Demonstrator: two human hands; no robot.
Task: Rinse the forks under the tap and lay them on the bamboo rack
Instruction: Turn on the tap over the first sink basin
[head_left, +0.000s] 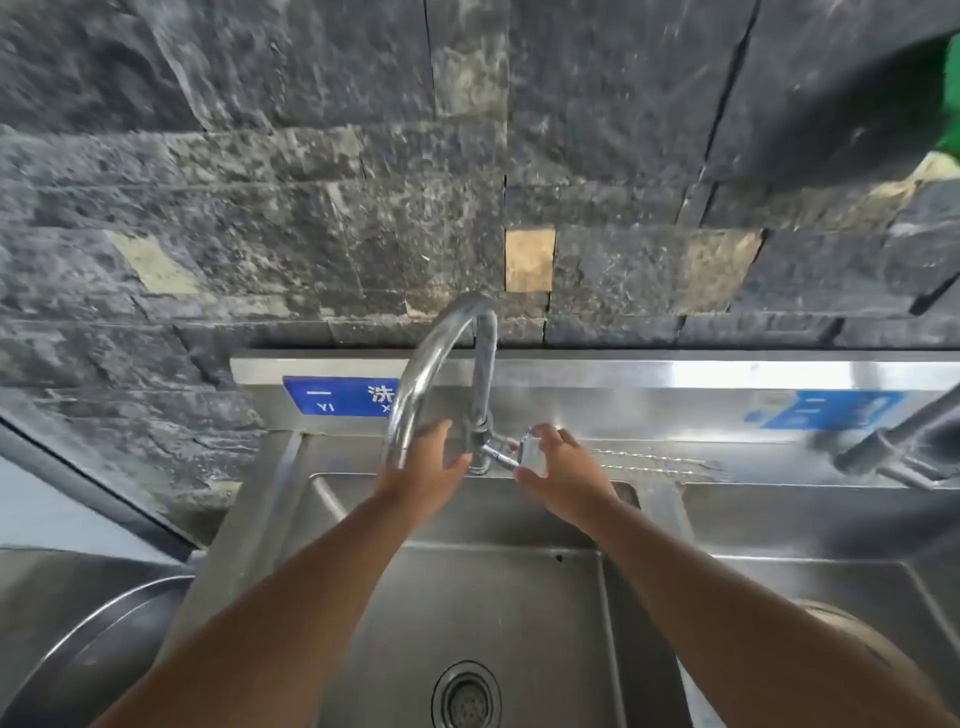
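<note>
Head view: steel sink (498, 597) with a round drain (466, 695) at the bottom centre, basin dry-looking, no water seen running. Curved chrome tap (436, 364) rises from the back ledge, spout arching toward the camera. Left hand (423, 475) open, fingers spread, against the spout's lower end; not gripping anything. Right hand (563, 475) curled round the tap lever (531, 457), thumb and fingers closed on it. Forks (660, 463) lie flat on the steel ledge behind the sink, just right of the right hand, handles toward the tap, tines pointing right; count unclear, blurred. No bamboo rack in view.

Steel splashback (675, 384) runs along the back with a blue sign (340, 397) left of the tap and a second blue sign (826, 410) on the right, blurred. Behind it a dark rough stone wall (311, 182) with a few tan patches. Second basin (831, 525) to the right, dark hose or pipe (893, 441) crossing its far corner. Round steel bowl rim (93, 649) bottom left. Green object (948, 93) at the top right edge, unclear.
</note>
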